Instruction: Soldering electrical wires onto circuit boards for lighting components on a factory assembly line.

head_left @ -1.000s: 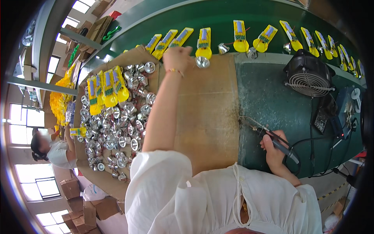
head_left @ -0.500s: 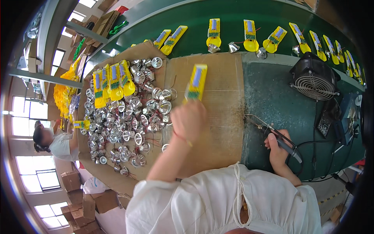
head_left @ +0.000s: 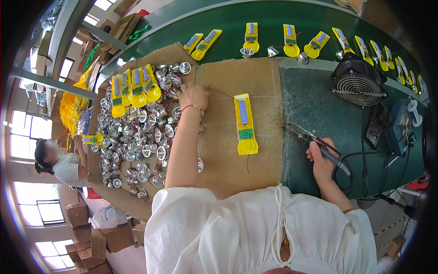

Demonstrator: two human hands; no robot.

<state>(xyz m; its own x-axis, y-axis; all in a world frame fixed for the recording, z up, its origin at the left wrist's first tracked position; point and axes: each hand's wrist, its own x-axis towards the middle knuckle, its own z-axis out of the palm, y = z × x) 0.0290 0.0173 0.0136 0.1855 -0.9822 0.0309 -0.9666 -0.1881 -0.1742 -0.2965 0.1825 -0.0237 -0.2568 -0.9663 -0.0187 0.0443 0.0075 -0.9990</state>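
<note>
Head view: left of centre, silver reflectors lay heaped, the left hand at their upper right edge; I couldn't tell whether its fingers had closed. A thin wire ran from near it to the yellow piece, flat on cardboard mid-frame. Right of centre, the right hand gripped the iron. I judged that hand might snag the wire; swinging the iron left could scorch the plastic.
</note>
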